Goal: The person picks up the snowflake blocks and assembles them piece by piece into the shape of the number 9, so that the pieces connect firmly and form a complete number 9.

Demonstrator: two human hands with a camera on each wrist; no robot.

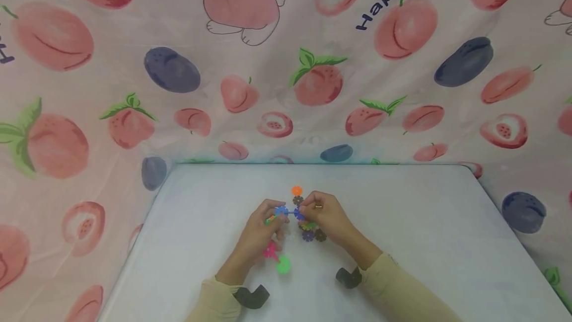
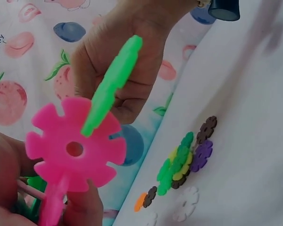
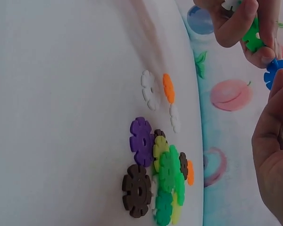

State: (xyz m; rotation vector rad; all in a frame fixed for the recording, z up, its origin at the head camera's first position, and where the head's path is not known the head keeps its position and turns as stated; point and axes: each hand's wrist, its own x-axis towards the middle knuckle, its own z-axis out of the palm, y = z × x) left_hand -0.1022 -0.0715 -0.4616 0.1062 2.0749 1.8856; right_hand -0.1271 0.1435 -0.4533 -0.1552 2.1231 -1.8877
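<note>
My left hand holds a joined cluster of notched plastic flower discs. From it stick out a pink disc and a green disc slotted at an angle to it. A light blue disc shows at the left fingertips, with a thin blue piece running from it to the right. My right hand pinches a darker blue disc at that piece's other end. Fingers hide part of the cluster, so how its inner pieces join cannot be told.
On the white table under the hands lie loose discs: a purple disc, a brown disc, an orange disc, a white disc and several green and yellow ones, partly overlapping. A fruit-print cloth hangs behind the table.
</note>
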